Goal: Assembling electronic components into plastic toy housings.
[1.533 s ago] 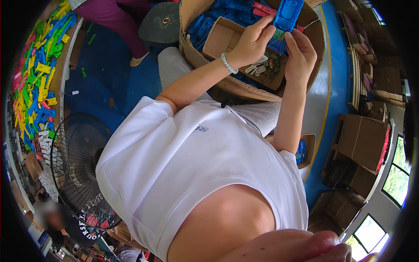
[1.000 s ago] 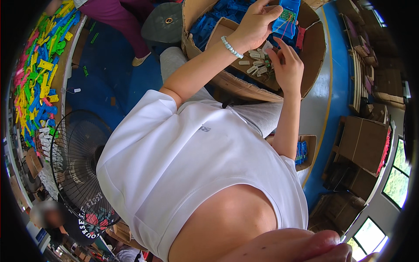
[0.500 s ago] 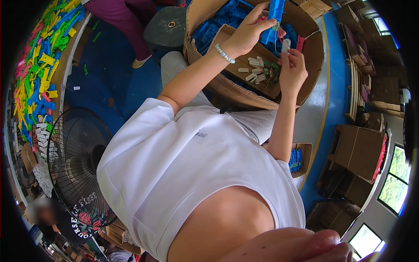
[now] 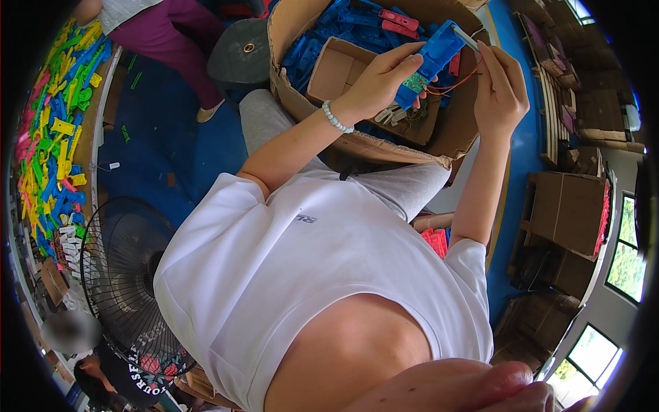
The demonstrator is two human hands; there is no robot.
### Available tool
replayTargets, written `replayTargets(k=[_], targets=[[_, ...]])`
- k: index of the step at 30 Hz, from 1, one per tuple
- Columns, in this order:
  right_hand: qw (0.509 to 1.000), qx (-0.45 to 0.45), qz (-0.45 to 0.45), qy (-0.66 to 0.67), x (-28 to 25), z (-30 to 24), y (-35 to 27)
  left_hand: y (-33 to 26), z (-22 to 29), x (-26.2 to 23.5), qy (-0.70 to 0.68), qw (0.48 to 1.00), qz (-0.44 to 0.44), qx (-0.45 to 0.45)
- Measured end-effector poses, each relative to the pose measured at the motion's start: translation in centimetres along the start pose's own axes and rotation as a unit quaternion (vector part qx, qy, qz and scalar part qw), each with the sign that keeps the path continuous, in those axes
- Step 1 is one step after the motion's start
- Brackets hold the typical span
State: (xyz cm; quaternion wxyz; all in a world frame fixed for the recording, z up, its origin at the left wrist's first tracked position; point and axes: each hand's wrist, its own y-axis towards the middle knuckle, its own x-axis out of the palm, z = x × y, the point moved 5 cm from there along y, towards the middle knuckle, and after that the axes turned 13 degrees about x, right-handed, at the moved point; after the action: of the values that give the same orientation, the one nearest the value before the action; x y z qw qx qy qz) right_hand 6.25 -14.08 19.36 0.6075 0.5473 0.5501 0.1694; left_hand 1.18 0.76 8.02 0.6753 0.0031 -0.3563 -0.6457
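My left hand (image 4: 384, 79) is closed around a blue plastic casing (image 4: 441, 51), which is tilted above a large cardboard box. A small green circuit board (image 4: 414, 83) shows at the casing's lower end. Thin red wires (image 4: 454, 87) loop from it toward my right hand (image 4: 502, 93). The right fingers pinch a slim white piece (image 4: 467, 36) against the casing's upper end. Below the hands, a shallow cardboard tray (image 4: 327, 77) sits inside the box and holds white pieces with wires (image 4: 392, 115), partly hidden by my left hand.
Blue casings (image 4: 353, 31) and a few red ones (image 4: 399, 22) fill the large cardboard box (image 4: 281, 41). Left stand a dark stool (image 4: 239, 53), a person in purple trousers (image 4: 168, 38), a black fan (image 4: 127, 264), and a table heaped with coloured plastic parts (image 4: 58, 147). Cartons (image 4: 570, 213) line the right.
The white piece has moved up from beside the casing to its upper end, with my right hand moving up and right. The casing has tilted over, and the view has shifted.
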Motion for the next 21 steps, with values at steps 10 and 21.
replayTargets(k=[10,21], targets=[[0.992,0.002,-0.127,0.027,1.1,0.8,0.6,-1.4,1.7,1.7,0.078,0.996,-0.048,-0.013],[0.966,0.23,0.006,0.116,2.9,2.0,-4.6,-2.1,0.7,5.0,-0.186,0.979,-0.069,-0.051]])
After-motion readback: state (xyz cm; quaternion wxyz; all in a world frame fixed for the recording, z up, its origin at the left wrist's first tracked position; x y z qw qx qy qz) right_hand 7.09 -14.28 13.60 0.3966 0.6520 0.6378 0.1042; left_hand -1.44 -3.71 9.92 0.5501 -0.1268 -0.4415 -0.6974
